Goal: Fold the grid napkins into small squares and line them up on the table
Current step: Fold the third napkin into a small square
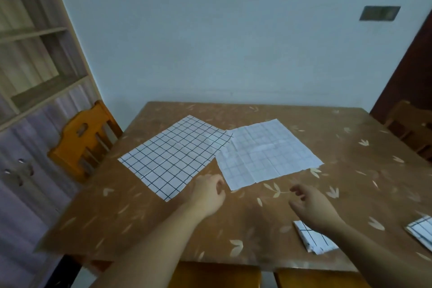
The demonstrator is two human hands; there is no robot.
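On table [145, 213], two unfolded napkins [175, 154], both hands seemingly empty, loosely curled

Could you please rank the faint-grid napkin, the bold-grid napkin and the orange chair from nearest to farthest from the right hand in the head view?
From the right hand:
1. Faint-grid napkin, just beyond it.
2. Bold-grid napkin, farther left.
3. Orange chair, past the table's left edge.

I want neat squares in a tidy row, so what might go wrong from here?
The dark-grid napkin overlaps the pale-grid napkin's corner, so pulling either may drag the other askew. The right hand hovers above a folded napkin; the forearm could knock it. Another folded napkin lies near the table edge.
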